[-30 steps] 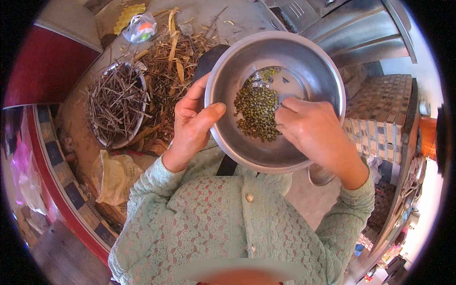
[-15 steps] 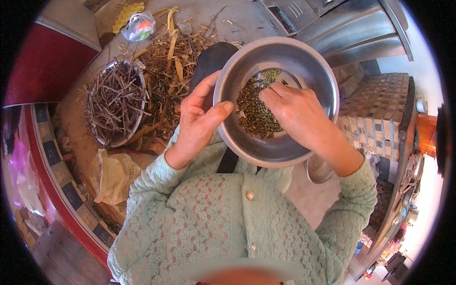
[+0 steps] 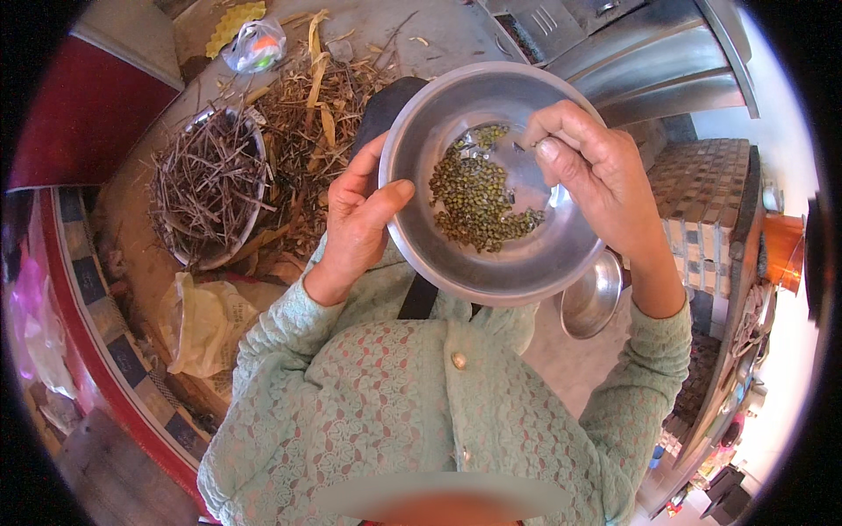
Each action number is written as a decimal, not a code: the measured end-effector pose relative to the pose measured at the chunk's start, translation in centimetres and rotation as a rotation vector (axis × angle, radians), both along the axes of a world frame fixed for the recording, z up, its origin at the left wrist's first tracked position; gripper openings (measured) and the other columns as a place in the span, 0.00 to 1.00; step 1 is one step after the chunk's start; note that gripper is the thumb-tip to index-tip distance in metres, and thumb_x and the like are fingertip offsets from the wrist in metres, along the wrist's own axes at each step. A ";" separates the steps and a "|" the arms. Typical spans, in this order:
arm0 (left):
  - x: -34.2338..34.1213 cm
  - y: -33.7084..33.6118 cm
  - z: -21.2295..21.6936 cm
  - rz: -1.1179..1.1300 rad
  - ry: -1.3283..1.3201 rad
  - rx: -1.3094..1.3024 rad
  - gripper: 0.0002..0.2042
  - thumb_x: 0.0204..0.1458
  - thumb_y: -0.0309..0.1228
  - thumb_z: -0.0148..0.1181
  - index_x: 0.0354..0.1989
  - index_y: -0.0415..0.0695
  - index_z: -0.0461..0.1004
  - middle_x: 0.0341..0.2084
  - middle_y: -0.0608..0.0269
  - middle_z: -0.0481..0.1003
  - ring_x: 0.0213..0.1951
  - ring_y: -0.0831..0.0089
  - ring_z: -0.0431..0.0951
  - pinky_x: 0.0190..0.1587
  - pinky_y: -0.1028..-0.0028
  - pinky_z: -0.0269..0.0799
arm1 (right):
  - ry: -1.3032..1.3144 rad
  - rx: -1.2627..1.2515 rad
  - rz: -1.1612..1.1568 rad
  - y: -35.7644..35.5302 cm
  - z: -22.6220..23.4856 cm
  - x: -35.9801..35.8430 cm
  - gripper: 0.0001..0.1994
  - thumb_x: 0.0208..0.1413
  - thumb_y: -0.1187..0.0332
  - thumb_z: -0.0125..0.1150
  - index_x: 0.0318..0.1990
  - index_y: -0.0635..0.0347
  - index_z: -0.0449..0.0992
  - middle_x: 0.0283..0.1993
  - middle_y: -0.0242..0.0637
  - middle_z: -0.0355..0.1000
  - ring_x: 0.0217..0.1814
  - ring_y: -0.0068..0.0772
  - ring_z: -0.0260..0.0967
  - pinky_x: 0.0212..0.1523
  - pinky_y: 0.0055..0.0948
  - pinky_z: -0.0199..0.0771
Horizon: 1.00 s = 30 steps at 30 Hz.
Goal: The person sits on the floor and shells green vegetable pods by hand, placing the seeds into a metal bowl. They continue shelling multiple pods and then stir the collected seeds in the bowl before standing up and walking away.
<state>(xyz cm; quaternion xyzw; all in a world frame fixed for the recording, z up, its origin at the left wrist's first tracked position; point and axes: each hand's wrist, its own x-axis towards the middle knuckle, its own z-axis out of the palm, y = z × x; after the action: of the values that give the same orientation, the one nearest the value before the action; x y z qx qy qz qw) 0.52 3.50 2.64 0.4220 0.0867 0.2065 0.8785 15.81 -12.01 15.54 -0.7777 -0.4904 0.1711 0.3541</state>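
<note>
My left hand point(image 3: 361, 219) grips the left rim of a round steel bowl point(image 3: 456, 272), thumb inside the rim, and holds it up in front of my chest. A small heap of green-brown beans point(image 3: 478, 203) lies in the bowl's bottom. My right hand point(image 3: 589, 167) hovers over the bowl's right side with its fingertips pinched together above the beans; whether anything is between them cannot be seen.
A basin of dry stalks point(image 3: 206, 188) stands at the left, with loose dry pods and husks point(image 3: 307, 114) beside it. A pale sack point(image 3: 203, 323) lies below. A second smaller steel bowl point(image 3: 593, 298) sits lower right. A knotted plastic bag point(image 3: 254, 48) lies at the top.
My right hand has lifted out of the beans and drawn to the bowl's right side, fingers pinched. The beans now show more fully. The left hand keeps its grip.
</note>
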 end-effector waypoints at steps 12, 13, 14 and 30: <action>0.3 -0.8 -1.1 -0.011 0.018 -0.060 0.23 0.49 0.20 0.51 0.57 0.35 0.61 0.48 0.60 0.71 0.48 0.75 0.71 0.52 0.75 0.65 | 0.619 0.397 0.077 4.8 1.4 -3.6 0.10 0.59 0.67 0.51 0.45 0.64 0.69 0.31 0.33 0.69 0.29 0.18 0.66 0.26 0.15 0.65; 0.3 -0.8 -1.1 -0.010 0.027 -0.074 0.23 0.49 0.19 0.51 0.57 0.35 0.61 0.47 0.60 0.71 0.48 0.75 0.71 0.52 0.75 0.65 | 0.515 0.399 0.136 4.9 1.3 -3.4 0.12 0.59 0.67 0.52 0.46 0.64 0.68 0.33 0.34 0.69 0.31 0.19 0.67 0.29 0.17 0.67; 0.2 -0.9 -1.1 -0.013 0.033 -0.091 0.23 0.49 0.19 0.51 0.57 0.35 0.61 0.47 0.60 0.71 0.48 0.75 0.71 0.52 0.75 0.65 | 0.406 0.405 0.183 5.0 1.3 -3.3 0.13 0.58 0.67 0.53 0.47 0.63 0.68 0.34 0.36 0.69 0.33 0.21 0.68 0.31 0.19 0.68; 0.4 -1.1 -1.6 0.014 0.024 -0.082 0.23 0.48 0.18 0.51 0.56 0.35 0.62 0.47 0.59 0.71 0.47 0.75 0.71 0.52 0.75 0.66 | -0.487 -0.513 0.621 1.6 -5.1 -2.6 0.09 0.42 0.71 0.56 0.35 0.54 0.71 0.45 0.33 0.65 0.54 0.35 0.60 0.46 0.38 0.64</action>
<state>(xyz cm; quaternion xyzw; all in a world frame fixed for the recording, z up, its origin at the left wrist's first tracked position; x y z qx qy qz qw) 0.92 2.41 1.01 0.3876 0.1088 0.2039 0.8924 13.23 -10.38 10.44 -0.6742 -0.7105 0.1970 -0.0427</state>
